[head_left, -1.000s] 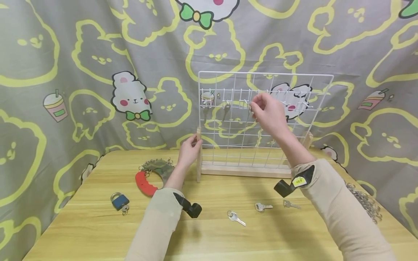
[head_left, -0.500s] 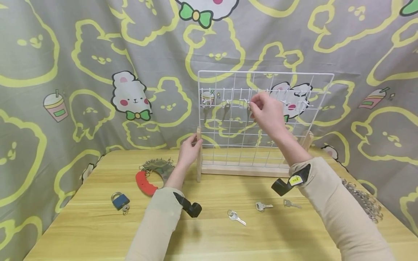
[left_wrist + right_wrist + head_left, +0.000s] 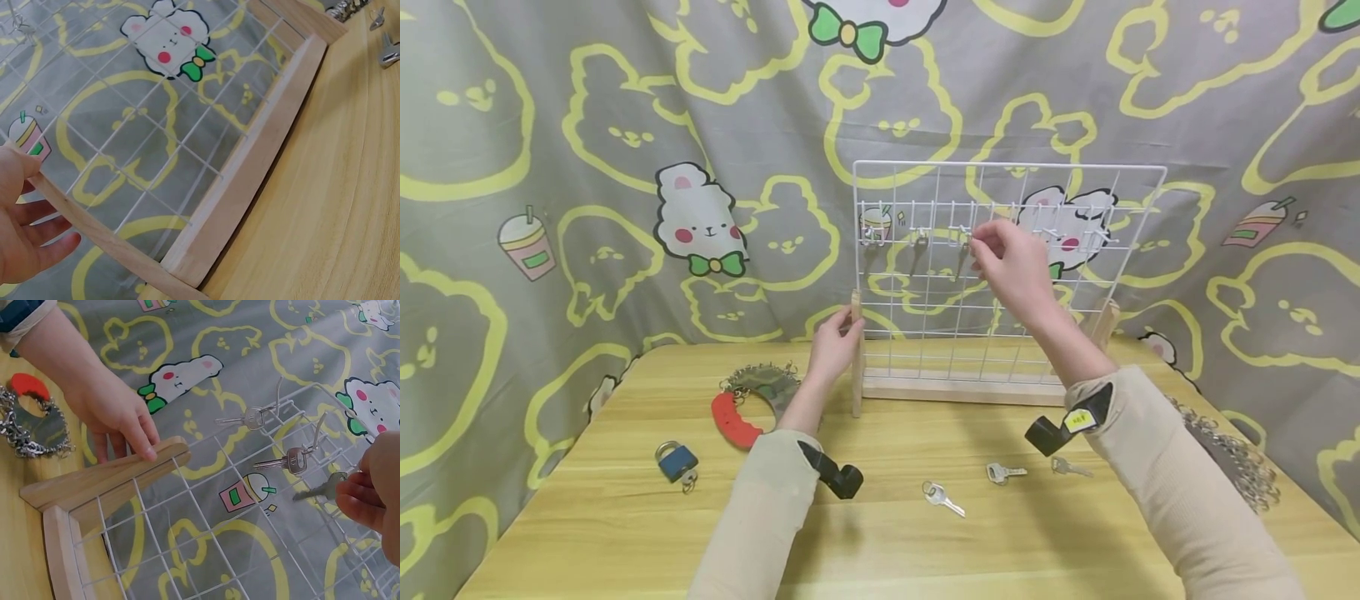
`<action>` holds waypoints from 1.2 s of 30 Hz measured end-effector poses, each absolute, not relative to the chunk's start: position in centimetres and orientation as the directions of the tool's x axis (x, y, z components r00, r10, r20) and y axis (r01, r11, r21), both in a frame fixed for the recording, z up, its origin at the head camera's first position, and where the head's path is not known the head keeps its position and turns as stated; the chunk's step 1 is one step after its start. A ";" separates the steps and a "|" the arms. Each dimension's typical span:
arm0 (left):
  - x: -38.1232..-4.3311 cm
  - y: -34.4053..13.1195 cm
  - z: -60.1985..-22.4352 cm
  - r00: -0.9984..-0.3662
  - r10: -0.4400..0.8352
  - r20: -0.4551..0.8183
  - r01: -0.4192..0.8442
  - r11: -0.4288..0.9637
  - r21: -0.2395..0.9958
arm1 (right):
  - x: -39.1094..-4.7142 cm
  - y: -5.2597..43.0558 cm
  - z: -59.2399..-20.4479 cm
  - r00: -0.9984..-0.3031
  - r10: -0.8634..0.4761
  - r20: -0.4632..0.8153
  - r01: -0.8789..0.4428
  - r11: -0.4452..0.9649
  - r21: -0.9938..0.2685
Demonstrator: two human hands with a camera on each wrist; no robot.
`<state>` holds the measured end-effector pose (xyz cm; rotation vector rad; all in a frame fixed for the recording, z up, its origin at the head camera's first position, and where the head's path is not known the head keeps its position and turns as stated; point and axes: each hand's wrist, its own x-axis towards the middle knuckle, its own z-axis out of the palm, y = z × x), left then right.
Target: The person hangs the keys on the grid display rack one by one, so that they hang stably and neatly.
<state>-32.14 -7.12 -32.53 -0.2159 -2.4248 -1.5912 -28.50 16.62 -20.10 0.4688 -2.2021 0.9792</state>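
**Right hand (image 3: pixel 1017 260) pinches a key (image 3: pixel 321 490) at the wire grid (image 3: pixel 1011 166)**

The fingertips grip the key by its head, leaving the blade free; I can't tell whether its ring is over a hook. Just beside it, two more keys (image 3: pixel 296 462) hang apart on separate hooks, probably so each swings clear. The left hand (image 3: pixel 835 343) holds the wooden upright (image 3: pixel 857 362) between thumb and fingers, seemingly to steady the light frame. Below, three loose keys (image 3: pixel 943 498) lie on the wood-grain table (image 3: pixel 895 558), with a blue padlock (image 3: pixel 678 462) towards the left. A cartoon-printed cloth (image 3: pixel 782 125) drapes behind.
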 end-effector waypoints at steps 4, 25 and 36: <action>-32.2 -7.2 -32.6 -0.964 -0.006 0.266 0.242 0.394 0.887 | -28.0 17.0 -20.8 -0.698 -0.072 0.713 -0.574 0.652 -0.495; -32.3 -6.9 -32.0 -0.972 -0.006 0.236 0.216 0.385 0.897 | -24.8 18.4 -32.7 -0.902 -0.257 0.347 -0.432 0.539 -0.724; -32.2 -7.1 -32.3 -0.968 -0.015 0.252 0.226 0.392 0.892 | -22.9 17.2 -38.1 -0.834 -0.525 0.172 -0.447 0.458 -0.768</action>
